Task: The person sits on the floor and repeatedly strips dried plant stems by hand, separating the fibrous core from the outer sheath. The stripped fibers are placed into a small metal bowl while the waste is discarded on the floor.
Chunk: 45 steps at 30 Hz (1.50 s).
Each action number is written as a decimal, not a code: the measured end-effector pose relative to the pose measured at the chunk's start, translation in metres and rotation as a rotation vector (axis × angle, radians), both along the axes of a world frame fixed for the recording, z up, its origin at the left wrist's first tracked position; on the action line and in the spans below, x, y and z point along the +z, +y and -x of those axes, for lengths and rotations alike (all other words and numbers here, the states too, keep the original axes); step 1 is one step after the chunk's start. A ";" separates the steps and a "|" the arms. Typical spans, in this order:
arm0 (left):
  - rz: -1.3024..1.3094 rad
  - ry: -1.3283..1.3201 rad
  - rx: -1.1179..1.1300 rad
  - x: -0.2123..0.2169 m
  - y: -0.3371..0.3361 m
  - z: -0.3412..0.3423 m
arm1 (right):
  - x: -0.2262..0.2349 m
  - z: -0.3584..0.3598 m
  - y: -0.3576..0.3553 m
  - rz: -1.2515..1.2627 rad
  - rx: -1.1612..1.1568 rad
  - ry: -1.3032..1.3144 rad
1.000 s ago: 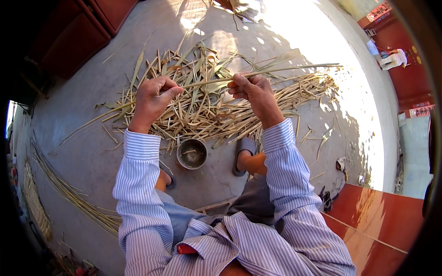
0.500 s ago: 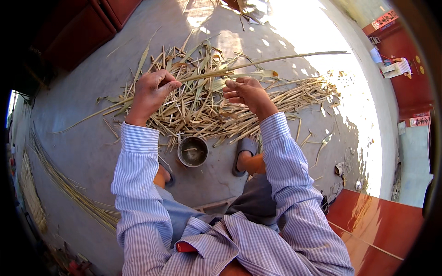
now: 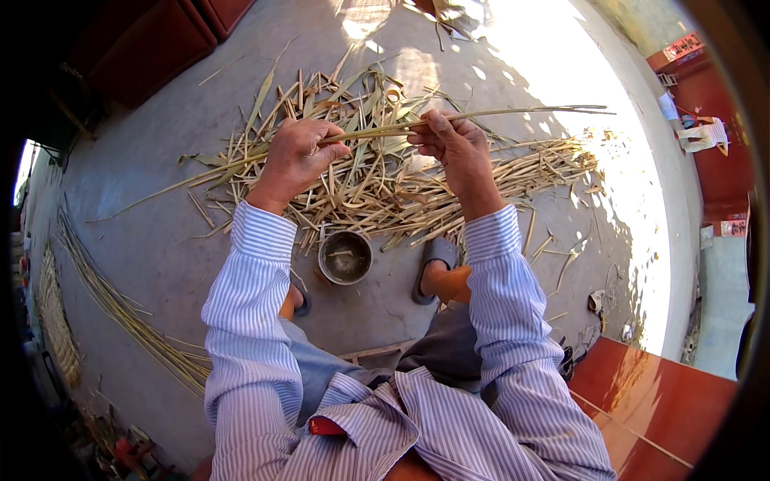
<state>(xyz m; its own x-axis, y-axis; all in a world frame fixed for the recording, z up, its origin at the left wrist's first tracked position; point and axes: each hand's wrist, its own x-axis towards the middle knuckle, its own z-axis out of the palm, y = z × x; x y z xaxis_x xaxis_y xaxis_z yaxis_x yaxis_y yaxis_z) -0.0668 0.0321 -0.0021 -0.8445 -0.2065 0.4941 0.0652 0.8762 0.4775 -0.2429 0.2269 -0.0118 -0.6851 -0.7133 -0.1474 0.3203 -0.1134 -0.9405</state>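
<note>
A long, thin dry reed stalk [image 3: 372, 133] stretches crosswise in front of me, its thin tail hanging to the left and its split tip pointing right. My left hand [image 3: 299, 158] is closed around it, thumb along the stalk. Farther right, my right hand [image 3: 459, 152] pinches the same stalk between thumb and fingers. Below both hands lies a loose heap of cut stalk pieces and dry leaves [image 3: 353, 186] on the floor. A round metal bowl [image 3: 327, 272] with liquid and a small bit of stalk in it stands between my feet.
A bundle of long stalks [image 3: 132, 317] lies on the grey floor at the left, beside a pale woven-looking strip [image 3: 58, 325]. Dark red furniture [image 3: 152, 56] stands at the far left. A reddish glossy surface [image 3: 654, 393] is at the near right. My slippered foot [image 3: 437, 268] is near the heap.
My right hand has closed on the stalk, where before its fingers were apart from it. My left hand has shifted slightly right, still gripping the stalk.
</note>
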 end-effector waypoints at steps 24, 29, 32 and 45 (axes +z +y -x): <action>-0.412 -0.151 0.069 -0.023 -0.027 -0.011 | -0.004 0.016 0.017 -0.118 -0.209 0.039; -0.364 -0.235 0.030 -0.028 -0.023 -0.012 | -0.004 0.014 0.016 -0.091 -0.192 0.062; 0.325 -0.249 0.076 -0.039 -0.021 -0.012 | -0.006 0.012 0.013 -0.066 -0.199 0.089; 0.179 -0.161 0.170 -0.003 -0.026 -0.030 | 0.001 0.035 0.030 -0.086 -0.316 0.041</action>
